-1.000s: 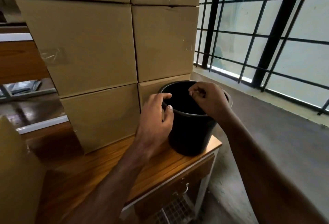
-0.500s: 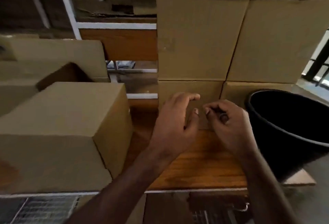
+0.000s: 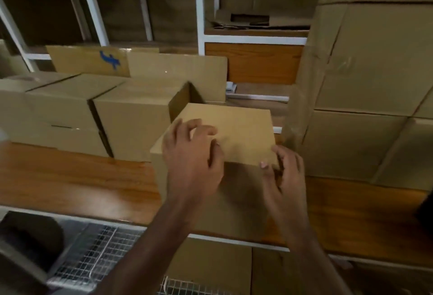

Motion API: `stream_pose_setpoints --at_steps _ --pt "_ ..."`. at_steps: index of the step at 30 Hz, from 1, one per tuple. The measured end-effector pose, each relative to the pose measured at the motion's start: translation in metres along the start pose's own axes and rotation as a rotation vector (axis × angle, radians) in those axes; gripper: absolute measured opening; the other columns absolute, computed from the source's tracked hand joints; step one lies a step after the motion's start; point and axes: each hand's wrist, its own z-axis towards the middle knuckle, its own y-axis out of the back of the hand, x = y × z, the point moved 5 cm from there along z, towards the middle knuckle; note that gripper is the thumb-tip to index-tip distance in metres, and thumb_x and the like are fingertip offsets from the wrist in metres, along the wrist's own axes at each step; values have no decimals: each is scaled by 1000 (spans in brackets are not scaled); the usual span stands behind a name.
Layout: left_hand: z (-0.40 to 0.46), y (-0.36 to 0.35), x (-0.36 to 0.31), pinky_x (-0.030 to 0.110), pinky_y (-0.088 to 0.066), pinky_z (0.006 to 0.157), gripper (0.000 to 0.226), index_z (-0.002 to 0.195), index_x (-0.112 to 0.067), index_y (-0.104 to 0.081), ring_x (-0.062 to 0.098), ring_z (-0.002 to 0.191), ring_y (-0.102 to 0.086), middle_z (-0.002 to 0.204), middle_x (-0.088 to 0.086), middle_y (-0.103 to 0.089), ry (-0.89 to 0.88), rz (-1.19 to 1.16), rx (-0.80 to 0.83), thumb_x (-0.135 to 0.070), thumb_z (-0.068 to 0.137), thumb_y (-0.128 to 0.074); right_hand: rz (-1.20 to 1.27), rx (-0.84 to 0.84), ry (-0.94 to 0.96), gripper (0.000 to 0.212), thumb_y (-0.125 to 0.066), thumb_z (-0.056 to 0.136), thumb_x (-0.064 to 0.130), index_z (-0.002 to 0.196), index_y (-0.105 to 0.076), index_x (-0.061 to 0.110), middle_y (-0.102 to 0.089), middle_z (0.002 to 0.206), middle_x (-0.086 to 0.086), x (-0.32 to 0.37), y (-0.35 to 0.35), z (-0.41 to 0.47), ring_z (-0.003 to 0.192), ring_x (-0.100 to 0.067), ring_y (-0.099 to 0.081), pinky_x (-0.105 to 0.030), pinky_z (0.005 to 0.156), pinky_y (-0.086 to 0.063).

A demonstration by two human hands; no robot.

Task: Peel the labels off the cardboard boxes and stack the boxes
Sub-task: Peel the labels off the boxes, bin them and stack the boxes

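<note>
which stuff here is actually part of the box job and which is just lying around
Part of the job:
- front box, left hand over its top, right hand at its near corner
- row of boxes on the left
- stacked boxes on the right

Just lying about:
- wooden table
- wire basket below
- white shelf frame behind
- flattened cardboard on the shelf

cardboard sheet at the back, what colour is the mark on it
Blue, on the cardboard sheet; the head view shows it.

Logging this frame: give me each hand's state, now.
Left hand: open, fingers spread over the top of the cardboard box.
Right hand: fingers curled at the box's near right corner; grip cannot be told.
</note>
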Motion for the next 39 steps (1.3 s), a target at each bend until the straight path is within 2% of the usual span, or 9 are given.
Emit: stream_pose_setpoints --at_steps 3,8,13,16,23,28,32,37,39 --pt "-7 10 60 55 -21 117 43 132 -27 -51 32 147 -17 151 10 -36 122 71 30 -40 91 -51 -11 -119 -84 56 -50 93 51 140 -44 20 -36 147 -2 8 -21 -12 127 -9 -36 -10 89 -34" --pt "-26 -12 116 46 -21 117 80 155 -17 -13 30 147 -11 162 9 -7 340 -358 150 -48 93 -53 64 -280 -286 78 -58 86 51 150 -25 22 -42 146 -7 -15 -40 -39 128 -22 -47 -36 92 -51" --pt "-43 -33 125 51 -43 108 82 150 -34 -19 16 131 -43 142 -6 -40 499 -758 195 -56 85 -63 72 -244 -386 76 -58 80 57 143 -38 20 -54 133 -8 -28 -55 -53 121 -30 -54 -52 96 -50" --pt "-29 -33 118 49 -45 106 82 152 -30 -19 14 130 -43 141 -6 -41 484 -857 143 -32 88 -69 31 -322 -314 73 -65 84 53 143 -42 16 -54 132 -10 -10 -46 -38 120 -29 -53 -50 95 -50" --pt "36 -1 67 43 -45 107 80 149 -41 -21 9 130 -43 143 -14 -42 311 -1015 42 -44 82 -64 78 -443 -65 81 -51 76 64 140 -44 14 -54 132 -10 48 -2 28 119 -27 -54 -41 93 -49" --pt "104 50 46 17 -47 81 66 149 -38 -22 1 116 -49 134 -15 -45 184 -1037 -132 -29 95 -60 176 -430 113 64 -58 85 49 140 -45 18 -54 130 -1 98 5 86 115 -14 -54 -17 88 -47" --pt "138 85 67 27 -51 87 64 151 -32 -23 7 117 -53 135 -8 -48 185 -1048 -272 -25 98 -57 225 -325 179 72 -56 82 50 145 -40 19 -53 135 -1 126 -26 127 120 -15 -53 -37 97 -51" --pt "168 119 120 16 -52 71 57 146 -33 -30 4 106 -57 121 -15 -52 231 -1049 -368 -29 97 -59 314 -165 214 74 -63 91 30 153 -24 26 -44 146 5 145 -105 155 132 -11 -44 -47 105 -46" --pt "178 128 152 23 -53 81 57 145 -31 -31 6 109 -57 123 -12 -52 235 -1032 -391 -30 97 -60 344 -107 238 72 -63 92 25 153 -26 28 -47 144 7 149 -141 158 132 -10 -45 -48 105 -47"
